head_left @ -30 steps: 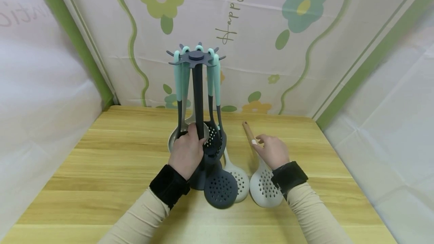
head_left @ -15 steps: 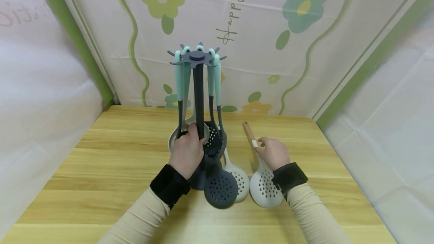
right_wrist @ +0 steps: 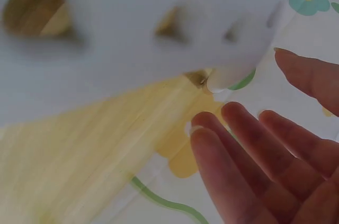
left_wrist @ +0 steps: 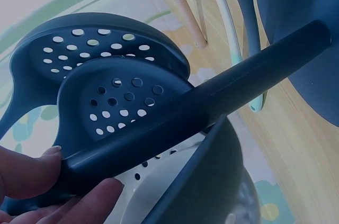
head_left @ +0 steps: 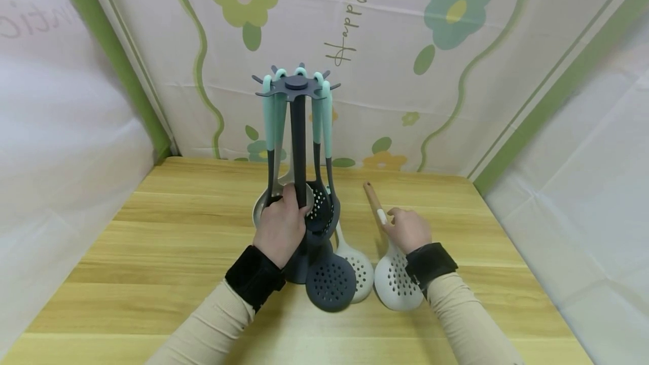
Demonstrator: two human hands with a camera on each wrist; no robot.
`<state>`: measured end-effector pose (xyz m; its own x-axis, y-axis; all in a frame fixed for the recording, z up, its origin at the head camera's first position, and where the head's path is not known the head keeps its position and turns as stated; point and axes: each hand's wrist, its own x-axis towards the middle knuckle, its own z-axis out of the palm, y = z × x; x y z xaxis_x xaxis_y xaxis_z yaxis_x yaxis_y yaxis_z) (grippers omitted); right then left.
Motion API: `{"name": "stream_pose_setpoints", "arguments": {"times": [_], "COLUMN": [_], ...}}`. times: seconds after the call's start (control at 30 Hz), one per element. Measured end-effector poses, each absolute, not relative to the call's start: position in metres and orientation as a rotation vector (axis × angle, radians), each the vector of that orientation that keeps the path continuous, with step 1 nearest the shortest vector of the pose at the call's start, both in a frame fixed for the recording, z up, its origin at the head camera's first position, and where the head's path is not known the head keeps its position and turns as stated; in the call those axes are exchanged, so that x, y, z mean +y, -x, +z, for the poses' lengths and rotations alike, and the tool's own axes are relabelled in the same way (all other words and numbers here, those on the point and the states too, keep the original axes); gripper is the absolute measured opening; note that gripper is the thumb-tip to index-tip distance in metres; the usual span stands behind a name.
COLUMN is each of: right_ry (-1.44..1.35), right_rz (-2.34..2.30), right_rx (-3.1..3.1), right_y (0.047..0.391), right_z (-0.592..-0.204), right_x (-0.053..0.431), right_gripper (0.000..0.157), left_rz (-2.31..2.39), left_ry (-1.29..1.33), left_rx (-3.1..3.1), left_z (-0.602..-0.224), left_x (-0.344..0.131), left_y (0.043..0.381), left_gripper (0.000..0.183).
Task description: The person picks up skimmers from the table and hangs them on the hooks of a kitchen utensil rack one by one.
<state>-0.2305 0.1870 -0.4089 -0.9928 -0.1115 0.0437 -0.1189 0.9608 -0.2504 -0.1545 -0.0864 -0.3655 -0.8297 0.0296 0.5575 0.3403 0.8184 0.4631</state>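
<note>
My left hand [head_left: 280,225] grips the dark pole [left_wrist: 159,128] of a utensil stand, thumb and fingers wrapped round it in the left wrist view. Ladles and strainers with mint handles [head_left: 327,120] hang by hooks from the stand's star-shaped top [head_left: 296,84]. My right hand [head_left: 408,231] is over the neck of a white skimmer [head_left: 398,280] with a wooden handle. In the right wrist view its fingers [right_wrist: 249,150] are spread and loosely bent, with nothing between them. The skimmer's perforated head fills the top of that view, blurred.
A dark skimmer [head_left: 331,283] and a second pale skimmer [head_left: 361,275] overlap on the wooden table [head_left: 177,263], right of the stand's base [head_left: 296,268]. A flower-printed cloth [head_left: 375,100] rises behind the table's back edge, with white cloth on both sides.
My right hand has dropped slightly over the skimmer, and more of the white collar on its handle shows. My left hand keeps its grip on the pole.
</note>
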Motion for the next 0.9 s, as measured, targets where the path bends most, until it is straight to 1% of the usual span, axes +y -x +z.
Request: {"name": "stream_pose_setpoints", "arguments": {"times": [0.4, 0.5, 0.77, 0.9], "right_ry": [-0.179, -0.186, -0.198, -0.206], "right_rz": [0.375, 0.344, 0.32, 0.323], "right_rx": [-3.143, -3.171, -3.229, -3.254], "right_y": [0.232, 0.2317, 0.2304, 0.2322], "right_z": [-0.4087, -0.4078, -0.4051, -0.4063], "right_x": [0.1888, 0.1889, 0.1875, 0.1873], "right_gripper": [0.046, 0.045, 0.03, 0.029], "left_rz": [-0.758, -0.761, -0.763, -0.764], "left_ry": [0.277, 0.27, 0.257, 0.257], "left_rx": [-2.442, -2.448, -2.456, -2.454], "left_z": [-0.3668, -0.3665, -0.3652, -0.3654], "left_x": [-0.0866, -0.0866, -0.0858, -0.0858], "left_y": [0.1552, 0.1553, 0.155, 0.1549], "left_gripper": [0.03, 0.029, 0.028, 0.028]}}
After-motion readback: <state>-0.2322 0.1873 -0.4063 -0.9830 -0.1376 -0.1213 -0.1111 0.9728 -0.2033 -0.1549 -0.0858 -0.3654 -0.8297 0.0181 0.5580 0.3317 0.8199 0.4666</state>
